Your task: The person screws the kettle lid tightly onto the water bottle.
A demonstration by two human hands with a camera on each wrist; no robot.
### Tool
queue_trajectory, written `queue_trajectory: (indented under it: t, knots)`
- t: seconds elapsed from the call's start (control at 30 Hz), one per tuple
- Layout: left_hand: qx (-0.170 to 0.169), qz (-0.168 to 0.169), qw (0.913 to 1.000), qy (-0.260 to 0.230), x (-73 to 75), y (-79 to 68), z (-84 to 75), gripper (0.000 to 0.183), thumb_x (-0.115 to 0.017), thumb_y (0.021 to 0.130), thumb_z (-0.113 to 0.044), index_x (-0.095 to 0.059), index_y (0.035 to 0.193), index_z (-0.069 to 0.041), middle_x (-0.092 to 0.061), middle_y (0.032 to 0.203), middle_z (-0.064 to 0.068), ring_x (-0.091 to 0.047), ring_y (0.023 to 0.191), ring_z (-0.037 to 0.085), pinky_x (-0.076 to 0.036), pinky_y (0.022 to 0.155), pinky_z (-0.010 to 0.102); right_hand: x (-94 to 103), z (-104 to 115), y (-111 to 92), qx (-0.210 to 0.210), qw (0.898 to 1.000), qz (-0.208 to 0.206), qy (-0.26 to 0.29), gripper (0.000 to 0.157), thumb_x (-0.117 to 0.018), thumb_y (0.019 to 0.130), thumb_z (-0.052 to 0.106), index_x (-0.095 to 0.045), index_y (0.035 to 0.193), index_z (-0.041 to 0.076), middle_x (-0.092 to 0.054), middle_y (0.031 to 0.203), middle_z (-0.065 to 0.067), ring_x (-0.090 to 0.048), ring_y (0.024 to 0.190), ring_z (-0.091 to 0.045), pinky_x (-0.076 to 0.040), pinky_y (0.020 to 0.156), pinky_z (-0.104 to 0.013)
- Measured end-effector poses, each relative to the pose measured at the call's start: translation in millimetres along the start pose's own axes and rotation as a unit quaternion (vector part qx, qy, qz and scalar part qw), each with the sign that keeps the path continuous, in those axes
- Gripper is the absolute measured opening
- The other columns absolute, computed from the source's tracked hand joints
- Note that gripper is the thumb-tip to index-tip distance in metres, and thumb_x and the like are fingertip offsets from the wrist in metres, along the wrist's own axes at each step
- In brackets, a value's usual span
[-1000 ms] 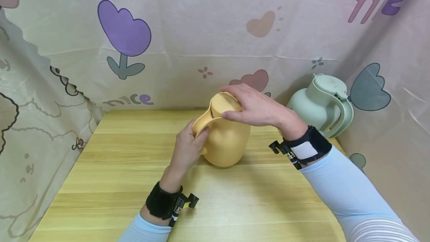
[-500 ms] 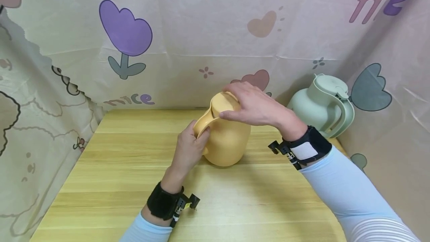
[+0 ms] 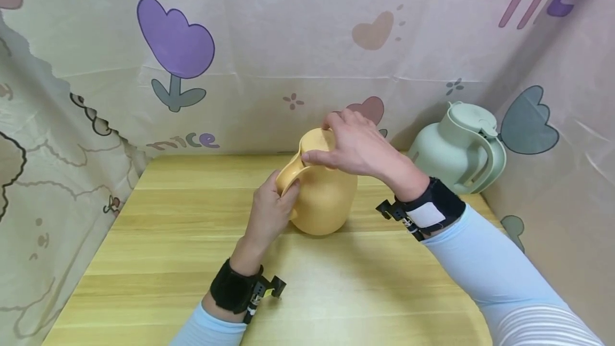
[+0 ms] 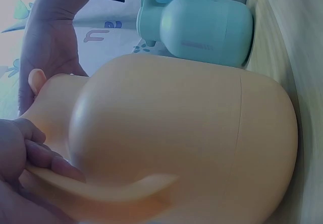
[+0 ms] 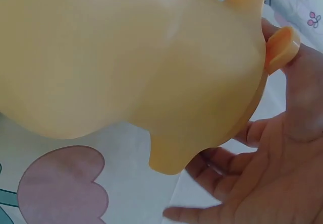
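Note:
A yellow vacuum jug [image 3: 326, 204] stands on the wooden table, its handle [image 3: 288, 175] towards the left. My left hand [image 3: 270, 208] grips that handle, with the thumb over its top. Over the jug's round lid [image 3: 317, 140] lies my right hand [image 3: 357, 146], holding it with the thumb on the near side and fingers across the far side. In the right wrist view, curled fingers [image 5: 222, 166] reach the lid's edge near the spout [image 5: 167, 156], and a small yellow tab [image 5: 283, 48] sticks up by the thumb. The lid's underside is hidden.
A pale green vacuum jug [image 3: 447, 151] stands at the table's back right corner, handle to the right. Printed cloth [image 3: 288, 25] hangs behind the table and along both sides. Bare wood of the table [image 3: 158, 250] shows at the left and front.
My right hand has shifted slightly left across the lid, its thumb moving towards the handle side. The left hand keeps its grip, and the jug stays in place.

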State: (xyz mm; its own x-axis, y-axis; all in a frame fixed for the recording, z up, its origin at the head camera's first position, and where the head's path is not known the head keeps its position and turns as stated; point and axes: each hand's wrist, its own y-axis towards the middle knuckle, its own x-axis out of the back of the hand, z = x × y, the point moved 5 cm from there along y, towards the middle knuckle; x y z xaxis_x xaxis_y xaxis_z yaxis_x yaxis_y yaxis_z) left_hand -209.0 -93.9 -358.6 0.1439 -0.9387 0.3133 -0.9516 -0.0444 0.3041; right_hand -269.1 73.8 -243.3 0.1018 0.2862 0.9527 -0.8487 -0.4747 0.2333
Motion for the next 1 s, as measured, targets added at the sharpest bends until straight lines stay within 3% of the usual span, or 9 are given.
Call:
queue_trajectory:
  t: [0.17,0.27,0.53,0.6,0.67,0.83,1.0]
  knots:
    - [0.0,-0.003,1.0,-0.005,1.4,-0.1,-1.3,0.019,-0.062,0.093,-0.03,-0.06,0.101,-0.013,-0.059,0.076,0.008,-0.057,0.063,0.02,-0.05,0.052,0.034,2.3,2,1,0.028,0.998,0.021,0.045,0.061,-0.064,0.079,0.064,-0.058,0.118,0.017,-0.056,0.115,-0.002,-0.046,0.104,-0.022,-0.04,0.086,-0.044]
    - [0.002,-0.003,1.0,-0.008,1.6,-0.4,-1.8,0.019,-0.062,0.093,-0.03,-0.061,0.101,-0.014,-0.06,0.077,0.008,-0.057,0.065,0.02,-0.05,0.054,0.034,2.5,3,2,0.027,0.998,0.025,0.045,0.055,-0.064,0.081,0.056,-0.058,0.12,0.017,-0.057,0.114,-0.001,-0.046,0.103,-0.023,-0.04,0.087,-0.044]
    - [0.002,-0.005,1.0,-0.005,1.5,0.3,-1.8,0.02,-0.062,0.093,-0.031,-0.061,0.102,-0.014,-0.061,0.079,0.008,-0.058,0.065,0.02,-0.05,0.054,0.034,-1.2,2,4,-0.032,0.999,-0.001,0.015,0.068,-0.056,0.078,0.073,-0.056,0.111,0.014,-0.053,0.106,-0.005,-0.043,0.1,-0.024,-0.035,0.085,-0.046]
    - [0.0,-0.005,1.0,-0.006,1.3,0.6,-1.4,0.02,-0.062,0.093,-0.031,-0.061,0.103,-0.014,-0.061,0.079,0.008,-0.058,0.066,0.02,-0.051,0.054,0.034,-1.3,0,3,-0.015,0.999,-0.005,0.037,0.066,-0.055,0.08,0.072,-0.057,0.113,0.014,-0.053,0.11,-0.005,-0.043,0.104,-0.023,-0.036,0.09,-0.045]
    - [-0.002,-0.005,1.0,-0.006,1.0,0.7,-1.2,0.019,-0.062,0.093,-0.03,-0.061,0.103,-0.014,-0.061,0.079,0.008,-0.058,0.065,0.02,-0.051,0.054,0.034,-0.9,-1,1,0.028,0.998,0.0,0.064,0.059,-0.056,0.085,0.065,-0.058,0.116,0.015,-0.055,0.112,-0.002,-0.044,0.107,-0.022,-0.037,0.093,-0.043]
    - [-0.006,-0.005,0.9999,-0.007,0.4,-0.3,-0.8,0.019,-0.062,0.093,-0.029,-0.061,0.103,-0.013,-0.06,0.077,0.009,-0.057,0.064,0.021,-0.05,0.053,0.034,0.6,-7,-6,0.144,0.981,0.063,0.117,0.051,-0.055,0.094,0.05,-0.051,0.135,0.019,-0.051,0.137,0.001,-0.04,0.128,-0.017,-0.035,0.106,-0.043]
    - [-0.005,-0.006,0.9999,-0.011,0.4,-1.5,-0.8,0.017,-0.063,0.093,-0.028,-0.061,0.102,-0.014,-0.059,0.077,0.01,-0.057,0.064,0.021,-0.051,0.053,0.034,1.3,-17,-10,0.151,0.971,0.134,0.127,0.067,-0.057,0.089,0.059,-0.039,0.146,0.028,-0.032,0.155,0.004,-0.027,0.14,-0.015,-0.03,0.112,-0.046]
